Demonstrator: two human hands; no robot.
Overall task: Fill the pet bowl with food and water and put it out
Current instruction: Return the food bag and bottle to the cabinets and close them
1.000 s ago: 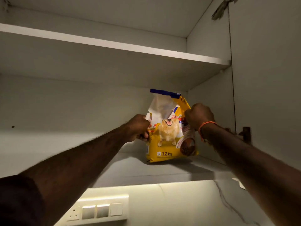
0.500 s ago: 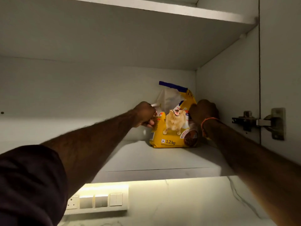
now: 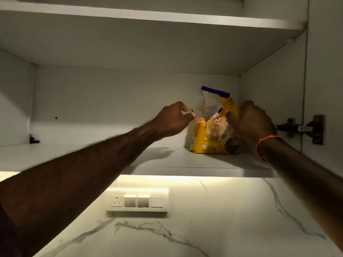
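Reaching up from the bottom corners of the view, two bare forearms stretch into an open white wall cupboard. Nearest the camera, below the cupboard, a marble-patterned wall (image 3: 204, 229) carries a white switch panel (image 3: 137, 200) with one socket and three rocker switches, lit by a warm strip under the cupboard floor. Farther in, the lower shelf (image 3: 111, 158) runs back to the rear wall. The left hand (image 3: 171, 120) hangs above this shelf, just left of the pet food bag (image 3: 211, 138); its thumb and forefinger are curled together and pinch a small loop, which looks like a rubber band (image 3: 191, 110), though it is too small to be sure. The right hand (image 3: 254, 123), with an orange thread bracelet (image 3: 265, 140) on the wrist, is closed on the folded yellow upper flap of the bag at its right side. The bag stands upright at the back right of the shelf, close to the cupboard's right wall; it is yellow with a pale animal pictured on the front, and a blue strip edges its top. To the right, a metal door hinge (image 3: 304, 128) is fixed to the side panel. Above everything, the upper shelf (image 3: 167, 17) spans the cupboard.
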